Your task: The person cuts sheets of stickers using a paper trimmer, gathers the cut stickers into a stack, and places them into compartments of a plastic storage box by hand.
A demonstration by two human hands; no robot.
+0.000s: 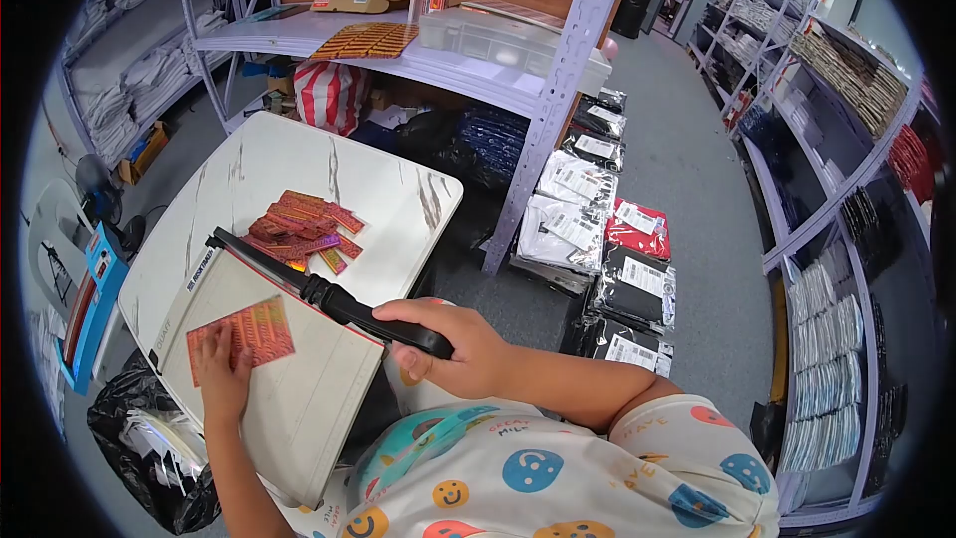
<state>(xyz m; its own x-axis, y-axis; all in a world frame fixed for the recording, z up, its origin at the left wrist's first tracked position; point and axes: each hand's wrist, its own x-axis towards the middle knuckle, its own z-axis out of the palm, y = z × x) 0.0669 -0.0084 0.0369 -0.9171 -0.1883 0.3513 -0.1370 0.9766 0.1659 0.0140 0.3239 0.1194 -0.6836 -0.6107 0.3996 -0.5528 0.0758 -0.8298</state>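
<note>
A paper cutter (299, 408) with a pale base lies at the near side of the white table (383, 174). My right hand (460, 347) is wrapped round the black handle of its cutting arm (334, 301), which lies low along the cutter's edge. On the base rests a red and orange printed sheet (264, 327). My left hand (224, 379) lies on the sheet's left part, fingers stretched over it. Just beyond the arm is a loose heap of small printed strips (299, 224) in similar colours.
Behind the table, a metal shelf (478, 75) bears more printed sheets (366, 40) and a clear plastic box (488, 38). Labelled parcels (568, 209) stand in stacks on the floor to the right. A black bag (124, 418) sits left of the cutter. Garment shelves (827, 229) line the right side.
</note>
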